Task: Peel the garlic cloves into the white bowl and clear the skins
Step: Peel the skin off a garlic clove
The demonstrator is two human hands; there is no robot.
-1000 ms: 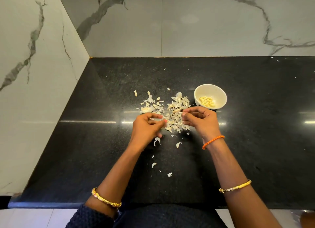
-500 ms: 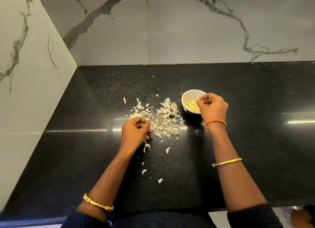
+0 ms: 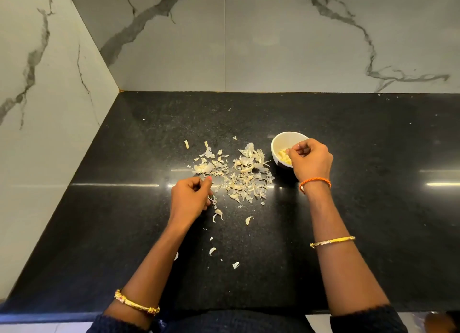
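Worn items, both arms bare from the pushed-up cuffs to the hands. Left arm: dark navy knit sleeve (image 3: 109, 325), and just hand-ward of it a gold bangle (image 3: 136, 302) with small pink and red insets. Right arm: matching dark knit sleeve (image 3: 368, 319) with a fuzzy edge, a thin gold bangle (image 3: 332, 241) at mid-forearm, and an orange braided thread band (image 3: 315, 183) at the wrist. One nail on the left hand (image 3: 189, 200) is painted pink (others not legible).
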